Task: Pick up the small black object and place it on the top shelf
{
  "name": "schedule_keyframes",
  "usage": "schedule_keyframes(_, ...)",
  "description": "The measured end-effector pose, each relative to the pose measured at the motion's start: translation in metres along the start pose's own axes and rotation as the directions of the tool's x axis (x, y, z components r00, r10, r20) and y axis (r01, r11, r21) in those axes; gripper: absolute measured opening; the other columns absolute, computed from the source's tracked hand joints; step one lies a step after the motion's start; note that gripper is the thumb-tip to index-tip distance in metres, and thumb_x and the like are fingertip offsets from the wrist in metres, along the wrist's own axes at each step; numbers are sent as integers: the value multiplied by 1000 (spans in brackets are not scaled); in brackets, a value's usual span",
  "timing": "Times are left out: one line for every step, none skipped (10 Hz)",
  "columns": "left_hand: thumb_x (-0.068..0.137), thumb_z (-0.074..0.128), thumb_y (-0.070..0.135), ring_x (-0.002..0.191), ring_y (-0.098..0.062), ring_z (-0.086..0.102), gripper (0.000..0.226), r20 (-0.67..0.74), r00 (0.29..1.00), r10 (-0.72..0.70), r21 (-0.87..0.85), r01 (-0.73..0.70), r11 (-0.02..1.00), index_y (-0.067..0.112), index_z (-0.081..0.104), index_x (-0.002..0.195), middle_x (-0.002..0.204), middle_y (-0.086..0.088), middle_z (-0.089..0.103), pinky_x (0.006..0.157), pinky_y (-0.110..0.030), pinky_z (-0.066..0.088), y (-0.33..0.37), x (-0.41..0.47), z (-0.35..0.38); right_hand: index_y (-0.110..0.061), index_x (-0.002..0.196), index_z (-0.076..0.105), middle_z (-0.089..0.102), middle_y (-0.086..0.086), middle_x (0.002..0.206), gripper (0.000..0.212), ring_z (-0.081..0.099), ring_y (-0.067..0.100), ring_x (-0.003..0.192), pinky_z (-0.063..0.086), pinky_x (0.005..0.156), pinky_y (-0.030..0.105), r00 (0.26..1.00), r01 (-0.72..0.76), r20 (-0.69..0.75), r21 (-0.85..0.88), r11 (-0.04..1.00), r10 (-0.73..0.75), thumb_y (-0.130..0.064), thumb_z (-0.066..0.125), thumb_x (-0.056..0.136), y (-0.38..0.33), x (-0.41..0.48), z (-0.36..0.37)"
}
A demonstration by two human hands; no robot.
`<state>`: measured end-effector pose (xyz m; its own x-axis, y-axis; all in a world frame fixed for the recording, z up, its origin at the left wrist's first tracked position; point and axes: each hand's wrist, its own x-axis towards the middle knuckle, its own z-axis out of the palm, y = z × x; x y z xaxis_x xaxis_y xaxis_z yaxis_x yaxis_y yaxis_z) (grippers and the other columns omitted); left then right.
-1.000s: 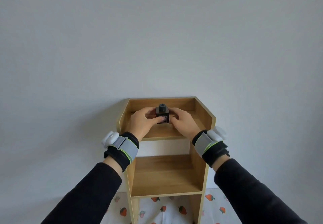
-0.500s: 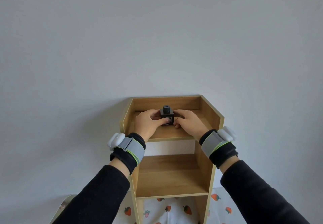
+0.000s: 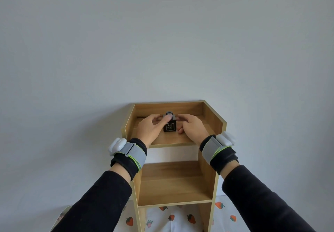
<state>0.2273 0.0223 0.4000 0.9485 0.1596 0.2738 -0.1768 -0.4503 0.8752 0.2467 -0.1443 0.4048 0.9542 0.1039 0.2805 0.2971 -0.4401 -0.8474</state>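
Observation:
The small black object (image 3: 169, 127), a square bottle with a short round cap and a pale label, stands upright on the top shelf (image 3: 173, 140) of a wooden unit. My left hand (image 3: 149, 129) lies just to its left with fingers spread, and one fingertip touches the bottle's upper edge. To the right of the bottle is my right hand (image 3: 193, 127), its fingers loosely apart and close beside the bottle's side. The label faces me, uncovered.
The unit has raised side and back walls (image 3: 214, 123) around the top shelf and a lower shelf (image 3: 173, 186) beneath. It stands against a plain grey wall (image 3: 162, 41). A white cloth with strawberry print (image 3: 180, 219) lies below.
Both hands were pressed around the bottle and have spread away from it, uncovering its label. The bottle stays on the top shelf.

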Motion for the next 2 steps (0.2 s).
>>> schedule_keyframes(87,47,74,103,-14,66,45,-68,997,-34,-167,23,986,33,65,94,102,8,70,101,-39,50,1,0,-4,-10,128,56,67,3,114,40,62,6,66,51,65,13,994,38,-105,13,999,-36,0,36,95,3,-2,3)
schedule_keyframes(101,42,52,88,-12,66,45,-162,980,-119,-427,39,904,14,64,100,99,-5,69,89,-32,55,2,2,-7,-9,114,62,69,6,100,30,61,7,72,52,65,15,980,44,-197,112,993,-22,-4,37,98,-1,-9,2)
